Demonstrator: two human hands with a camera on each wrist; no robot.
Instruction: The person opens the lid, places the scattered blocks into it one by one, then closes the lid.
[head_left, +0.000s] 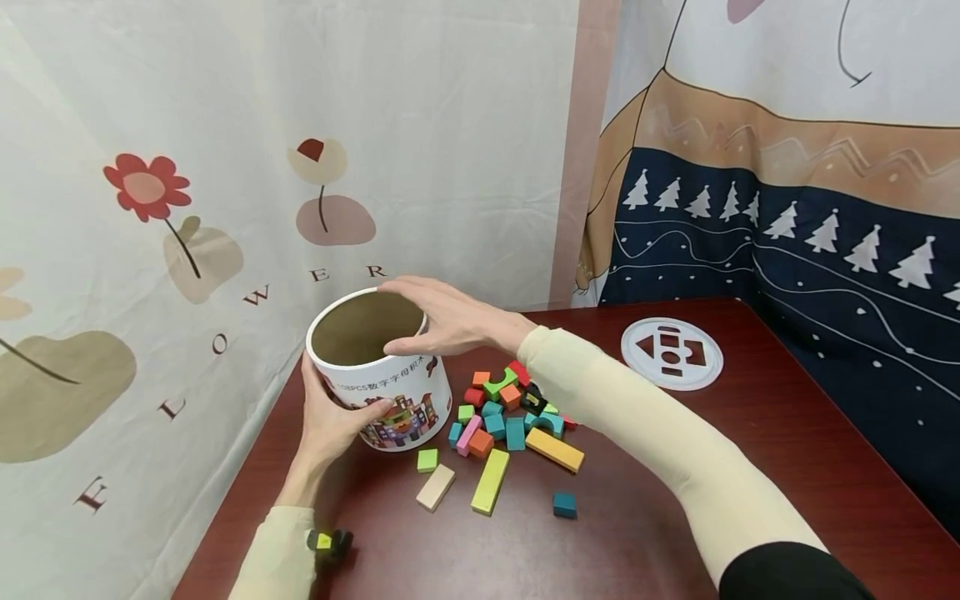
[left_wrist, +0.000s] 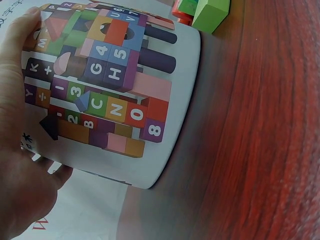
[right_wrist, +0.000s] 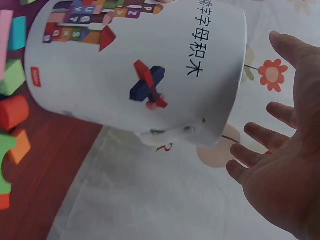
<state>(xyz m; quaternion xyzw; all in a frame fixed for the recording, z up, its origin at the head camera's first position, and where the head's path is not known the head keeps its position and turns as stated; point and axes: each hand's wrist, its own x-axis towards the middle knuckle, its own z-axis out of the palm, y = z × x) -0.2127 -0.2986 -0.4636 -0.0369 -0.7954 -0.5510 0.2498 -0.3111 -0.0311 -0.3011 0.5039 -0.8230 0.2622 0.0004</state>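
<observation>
A cream fabric sleeve (head_left: 622,417) on the right arm crosses nearest the camera, over a dark red wood-grained table (head_left: 645,517).

The white cylindrical bucket (head_left: 390,379), printed with toy-block pictures, is at the table's left side, mouth uncovered. The left hand (head_left: 330,421) grips its side, thumb across the front; the right hand (head_left: 450,321) is at the rim, fingers extended and apart, gripping nothing. Well apart on the table lies a round white plastic lid (head_left: 652,367) with cut-out shapes, so uncovering looks done. Small multicoloured wooden-looking blocks (head_left: 495,426) lie loose just beside the bucket, a little dark-blue block (head_left: 565,505) off on its own. Handling these seems left to do: neither hand holds one. The bucket's floor is hidden, so whether blocks lie inside cannot be told.
</observation>
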